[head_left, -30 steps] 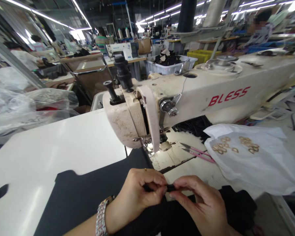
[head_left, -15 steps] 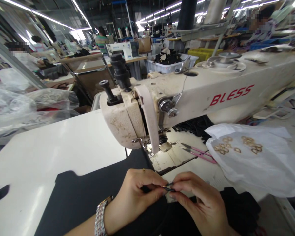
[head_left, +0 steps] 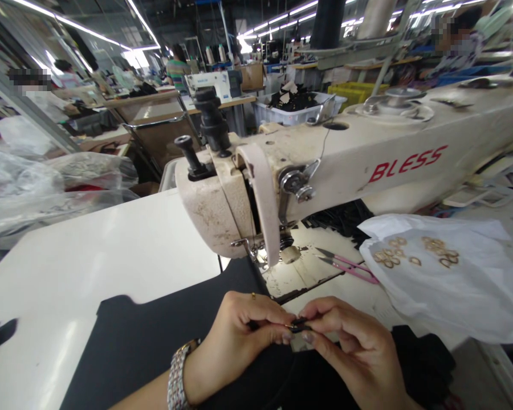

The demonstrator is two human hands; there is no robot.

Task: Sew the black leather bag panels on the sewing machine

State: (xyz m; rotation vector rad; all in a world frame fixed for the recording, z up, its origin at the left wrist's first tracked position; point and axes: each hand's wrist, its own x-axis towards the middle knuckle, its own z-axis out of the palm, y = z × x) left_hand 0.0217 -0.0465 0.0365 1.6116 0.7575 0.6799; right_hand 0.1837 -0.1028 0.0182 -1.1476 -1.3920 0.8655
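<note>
Just in front of the sewing machine [head_left: 222, 205], my two hands meet fingertip to fingertip. My left hand [head_left: 243, 327] is closed in a pinch on a small black strip, where a glint of gold-coloured metal shows at the fingertips; most of that metal piece is hidden. From the other side, my right hand [head_left: 350, 341] pinches the same folded black strip [head_left: 299, 326] between thumb and fingers. A large flat black panel [head_left: 154, 336] lies beneath my left hand, its far corner reaching the machine's needle area.
A white bag [head_left: 453, 302] with several gold-coloured rings [head_left: 438, 249] lies at the right. Pink-handled thread snips [head_left: 348, 266] rest beside it on the machine bed. Black strips [head_left: 342, 222] are heaped behind the arm, and black pieces [head_left: 423, 359] sit by my right wrist.
The black strip is folded closer together between my fingertips, where it showed an open loop before. My right fingers have shifted slightly over it.
</note>
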